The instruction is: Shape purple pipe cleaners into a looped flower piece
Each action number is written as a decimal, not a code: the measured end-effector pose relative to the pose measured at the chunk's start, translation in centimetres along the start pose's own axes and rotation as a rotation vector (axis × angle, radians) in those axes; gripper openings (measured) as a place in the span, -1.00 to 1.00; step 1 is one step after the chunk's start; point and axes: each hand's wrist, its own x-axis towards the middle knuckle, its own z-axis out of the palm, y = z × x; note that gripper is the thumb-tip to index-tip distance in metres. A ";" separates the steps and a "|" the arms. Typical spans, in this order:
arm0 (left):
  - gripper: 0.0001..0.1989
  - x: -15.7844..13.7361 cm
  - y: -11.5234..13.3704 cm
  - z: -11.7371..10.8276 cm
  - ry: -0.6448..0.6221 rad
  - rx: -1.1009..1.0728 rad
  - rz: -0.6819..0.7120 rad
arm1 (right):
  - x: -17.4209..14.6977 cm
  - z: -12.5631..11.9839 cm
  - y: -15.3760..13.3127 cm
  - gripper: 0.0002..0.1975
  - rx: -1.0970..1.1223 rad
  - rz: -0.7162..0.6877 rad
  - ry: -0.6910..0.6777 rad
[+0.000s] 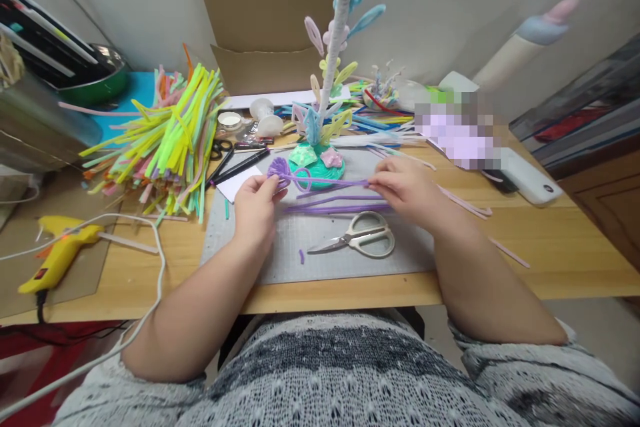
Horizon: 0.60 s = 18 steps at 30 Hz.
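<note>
My left hand (256, 203) pinches a purple pipe cleaner (325, 183) at its looped, flower-like end. At the other end of the same strand, my right hand (407, 190) grips it and keeps it stretched just above a grey cutting mat (325, 260). More purple pipe cleaners (335, 207) lie on the mat under the strand. White-handled scissors (360, 238) rest on the mat near my right hand. Behind stands a tall pipe-cleaner tree (333, 60) on a teal base (315, 167).
A big heap of coloured pipe cleaners (165, 137) lies at the left. A yellow glue gun (57, 257) with a white cord sits at the front left. Black scissors (223, 150) and pens lie by the heap. A cardboard box (265, 13) stands behind.
</note>
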 end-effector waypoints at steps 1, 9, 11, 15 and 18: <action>-0.77 0.0 0.1 0.0 -0.018 -0.029 -0.003 | 0.0 0.1 0.3 -0.81 -0.106 0.005 0.103; -0.76 -1.0 0.8 0.5 -0.246 -0.151 -0.075 | -1.9 0.1 -1.2 -0.76 -0.064 0.037 0.691; -0.75 -1.3 0.7 0.6 -0.259 -0.118 -0.049 | -2.8 0.6 -2.4 -0.77 0.053 -0.088 0.676; -0.74 -1.8 0.4 0.7 -0.295 -0.073 -0.031 | -3.6 2.1 -4.8 -0.75 0.195 -0.471 0.393; -0.77 -2.1 0.2 0.7 -0.330 -0.080 -0.024 | -3.2 2.6 -6.0 -0.70 0.202 -0.605 0.277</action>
